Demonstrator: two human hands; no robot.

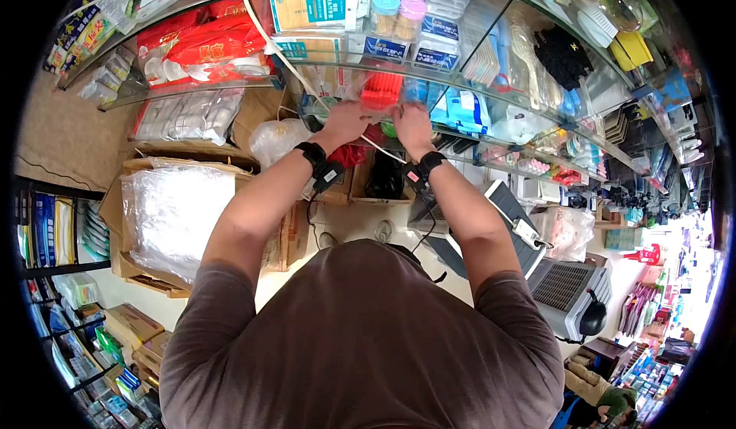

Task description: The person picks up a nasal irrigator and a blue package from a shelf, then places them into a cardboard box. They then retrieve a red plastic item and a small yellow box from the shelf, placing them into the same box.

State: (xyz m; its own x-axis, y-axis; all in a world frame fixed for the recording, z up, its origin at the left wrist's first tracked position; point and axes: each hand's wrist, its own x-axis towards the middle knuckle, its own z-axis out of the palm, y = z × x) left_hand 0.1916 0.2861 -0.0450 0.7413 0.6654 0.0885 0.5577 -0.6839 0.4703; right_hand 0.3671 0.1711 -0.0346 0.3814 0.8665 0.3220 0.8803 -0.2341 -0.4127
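Both of my hands reach to the glass shelf in front of me, on either side of a bright red-orange packaged item [382,90]. My left hand [346,119] is at its left side, with the fingers curled and partly hidden. On the right side of the item is my right hand [414,124], its fingers bent toward the pack and its fingertips hard to make out. Blue-and-white packets [462,111] lie to the right of my right hand. A white cable [287,61] runs down across the shelf front and passes below my hands.
Glass shelves hold red bags [203,46], toothpick tubs [399,11] and combs. An open carton [180,218] with clear plastic stands at the left. A grey air cooler [571,291] is on the floor at the right. Another person [602,394] is at the lower right.
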